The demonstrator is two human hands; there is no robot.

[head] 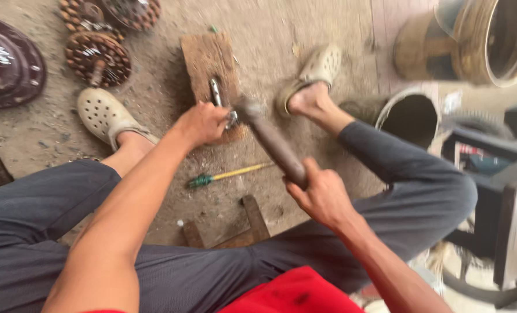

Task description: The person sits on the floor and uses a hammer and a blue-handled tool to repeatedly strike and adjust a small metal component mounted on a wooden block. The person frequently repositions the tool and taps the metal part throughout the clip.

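Dirt floor: right hand grips hammer (blurred).

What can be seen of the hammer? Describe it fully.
The hammer has a long, dark brown handle that looks like worn wood and a grey, motion-blurred metal head. The right hand grips the lower end of the handle. The tool slants up and to the left, its head just above the wooden block on the dirt floor, close to the small metal piece that the left hand steadies there. Whether the head touches that piece cannot be told through the blur.
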